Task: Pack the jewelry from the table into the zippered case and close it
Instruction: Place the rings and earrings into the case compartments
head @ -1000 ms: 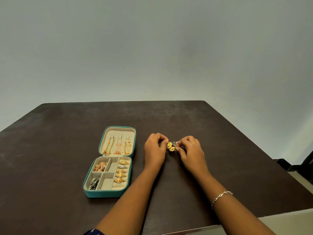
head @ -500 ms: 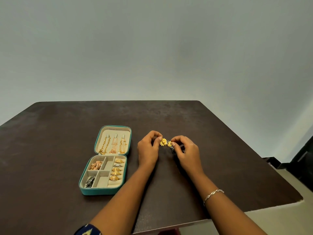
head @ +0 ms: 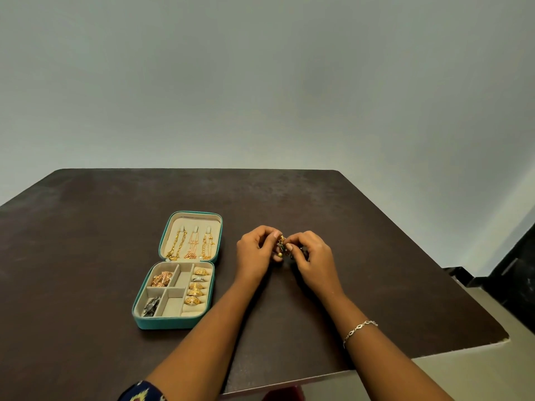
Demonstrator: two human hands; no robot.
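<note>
Left hand [head: 256,250] and right hand [head: 314,256] pinch gold earrings [head: 280,247] together; teal case [head: 179,270] open beside; bare table [head: 376,256] toward right edge.

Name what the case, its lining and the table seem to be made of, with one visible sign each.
Case: teal fabric or faux leather, matte; its outer wall shows no shine.
Lining: beige velvet-like cloth, soft and dull, probably.
Table: dark brown, perhaps laminate or veneered wood; the top is mottled with a faint sheen.
</note>
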